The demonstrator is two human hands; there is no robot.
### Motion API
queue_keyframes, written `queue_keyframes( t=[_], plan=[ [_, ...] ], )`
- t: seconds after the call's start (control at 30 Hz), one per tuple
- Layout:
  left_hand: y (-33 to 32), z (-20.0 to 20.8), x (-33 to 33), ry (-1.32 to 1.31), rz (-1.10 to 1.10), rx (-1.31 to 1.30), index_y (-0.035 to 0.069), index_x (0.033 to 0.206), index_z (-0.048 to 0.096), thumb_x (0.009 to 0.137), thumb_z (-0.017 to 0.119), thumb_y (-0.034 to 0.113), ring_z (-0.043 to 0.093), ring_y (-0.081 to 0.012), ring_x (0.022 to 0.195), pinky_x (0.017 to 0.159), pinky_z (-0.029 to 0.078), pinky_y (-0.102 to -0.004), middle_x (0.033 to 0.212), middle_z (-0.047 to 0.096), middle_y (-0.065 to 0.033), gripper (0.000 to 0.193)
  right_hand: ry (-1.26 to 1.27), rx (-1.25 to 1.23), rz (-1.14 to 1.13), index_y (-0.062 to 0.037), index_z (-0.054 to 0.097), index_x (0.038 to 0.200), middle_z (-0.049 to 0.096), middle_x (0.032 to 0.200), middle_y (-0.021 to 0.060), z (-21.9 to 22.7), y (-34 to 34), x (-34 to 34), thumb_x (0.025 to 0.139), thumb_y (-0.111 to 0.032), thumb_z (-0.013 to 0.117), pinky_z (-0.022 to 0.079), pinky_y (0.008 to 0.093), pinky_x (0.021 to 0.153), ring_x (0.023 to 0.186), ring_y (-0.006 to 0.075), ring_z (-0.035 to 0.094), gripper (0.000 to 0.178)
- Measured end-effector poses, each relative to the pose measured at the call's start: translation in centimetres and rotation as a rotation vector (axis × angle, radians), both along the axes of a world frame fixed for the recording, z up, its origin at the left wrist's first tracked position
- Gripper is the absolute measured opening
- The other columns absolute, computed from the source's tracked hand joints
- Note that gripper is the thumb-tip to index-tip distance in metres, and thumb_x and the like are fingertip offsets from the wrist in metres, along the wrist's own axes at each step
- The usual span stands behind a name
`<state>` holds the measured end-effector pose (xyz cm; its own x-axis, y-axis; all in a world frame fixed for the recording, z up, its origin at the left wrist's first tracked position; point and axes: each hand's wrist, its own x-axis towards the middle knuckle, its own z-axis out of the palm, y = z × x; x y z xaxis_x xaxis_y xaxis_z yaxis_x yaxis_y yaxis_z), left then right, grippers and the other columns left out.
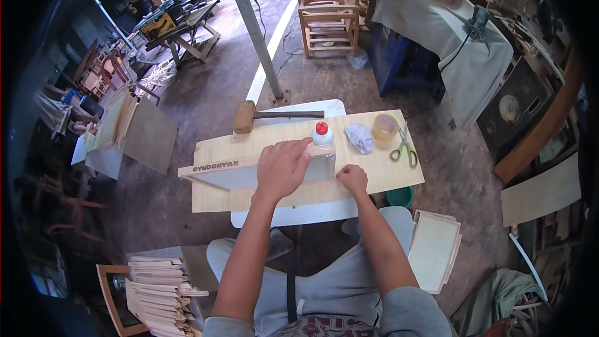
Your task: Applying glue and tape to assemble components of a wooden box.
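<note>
A shallow wooden frame (215, 168) with a pale panel stands on its long edge on a plywood board (215, 201). My left hand (282, 168) grips its upper rail, thumb and fingers wrapped over the wood near the right end. Just right of that end, my right hand (353, 179) is closed low over the board; what it holds, if anything, is hidden. Right behind the frame stands a white glue bottle (322, 133) with a red cap. A crumpled white cloth (359, 138), a roll of tape (385, 127) and green-handled scissors (404, 152) lie to the right.
A mallet (244, 117) lies at the board's back edge. Under the board is a white table (293, 215). Wooden strips (159, 290) are piled at lower left, flat panels (434, 251) stacked at lower right, beside a green bowl (400, 196). A metal post (256, 37) rises behind; another person (136, 1) stands far left.
</note>
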<state>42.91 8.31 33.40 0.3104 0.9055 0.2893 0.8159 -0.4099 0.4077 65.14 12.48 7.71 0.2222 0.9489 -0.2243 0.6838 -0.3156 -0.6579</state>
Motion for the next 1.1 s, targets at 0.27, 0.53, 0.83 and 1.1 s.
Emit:
queue_keyframes(
  t=[0.27, 0.53, 0.83, 1.1],
  plan=[
    [-0.2, 0.0, 1.2, -0.017, -0.009, 0.101, 0.015, 0.126, 0.071, 0.099, 0.060, 0.032, 0.065, -0.0267, 0.112, 0.096, 0.046, -0.0416, 0.122, 0.072, -0.0079, 0.034, 0.636, 0.026, -0.167, -0.0009, 0.073, 0.081, 0.071, 0.073, 0.0043, -4.8, -0.6, 0.1, 0.080, -0.008, 0.075, 0.051, 0.0263, 0.059, 0.063, 0.0101, 0.064, 0.008],
    [0.7, -0.8, 0.7, -0.070, -0.044, 0.292, 0.010, 0.110, 0.075, 0.091, 0.072, 0.021, 0.067, -0.0287, 0.092, 0.082, 0.052, -0.0401, 0.103, 0.069, -0.0089, 0.022, 0.695, 0.176, -0.234, -0.0019, 0.073, 0.086, 0.068, 0.071, 0.0031, -2.1, -0.7, -0.4, 0.083, -0.010, 0.070, 0.049, 0.0257, 0.060, 0.062, 0.0113, 0.061, 0.009],
    [-0.7, -0.5, -2.2, -0.135, -0.040, 0.291, 0.008, 0.111, 0.074, 0.092, 0.071, 0.020, 0.066, -0.0304, 0.094, 0.082, 0.053, -0.0410, 0.102, 0.068, -0.0110, 0.023, 0.934, 0.479, -0.125, -0.0034, 0.073, 0.106, 0.070, 0.087, 0.0002, 9.8, 0.0, 1.0, 0.090, -0.006, 0.062, 0.050, 0.0273, 0.067, 0.073, 0.0102, 0.060, 0.020],
    [-1.3, 1.3, -3.0, -0.113, -0.109, 0.316, 0.004, 0.109, 0.068, 0.091, 0.068, 0.018, 0.064, -0.0342, 0.099, 0.086, 0.052, -0.0427, 0.106, 0.067, -0.0121, 0.022, 1.280, -0.091, -0.387, -0.0087, 0.040, 0.153, 0.062, 0.128, 0.0150, -5.8, -4.6, 2.2, 0.104, -0.032, 0.045, 0.057, 0.0484, 0.092, 0.110, 0.0289, 0.063, 0.055]
  ],
)
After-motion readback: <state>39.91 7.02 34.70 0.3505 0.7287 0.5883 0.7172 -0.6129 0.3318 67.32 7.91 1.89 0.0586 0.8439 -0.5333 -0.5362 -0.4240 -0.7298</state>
